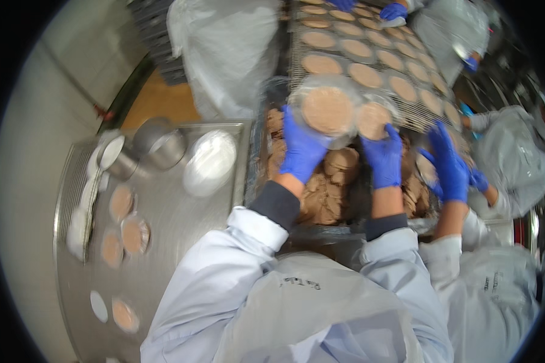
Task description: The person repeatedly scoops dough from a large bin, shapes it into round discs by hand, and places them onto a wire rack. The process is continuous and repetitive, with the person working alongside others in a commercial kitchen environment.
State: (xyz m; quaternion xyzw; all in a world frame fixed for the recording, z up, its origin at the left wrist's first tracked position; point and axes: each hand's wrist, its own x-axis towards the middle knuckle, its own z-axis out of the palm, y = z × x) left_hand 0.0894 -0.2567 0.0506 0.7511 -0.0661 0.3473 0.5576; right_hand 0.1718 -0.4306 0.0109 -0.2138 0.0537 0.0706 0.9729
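Observation:
My left hand [302, 147], in a blue glove, holds a round, flat, tan patty [327, 110] on a clear plastic sheet. A smaller-looking patty on plastic film [373, 120] is gripped by my right hand [382, 156], its thumb or a finger over the edge. Both hands are raised over a bin [252, 181] of brown ground mass [322, 195], which looks like meat or dough. Just beyond them, a wire rack [295, 75] bears rows of similar patties on clear sheets. The picture is somewhat blurred.
A co-worker's gloved hands [449, 163] are close on the right; other co-workers stand around the rack. To the left, a steel table [172, 245] carries several patties [134, 234], metal containers [160, 144], a white plastic-wrapped bundle [210, 162] and a small rack [84, 218] with white discs.

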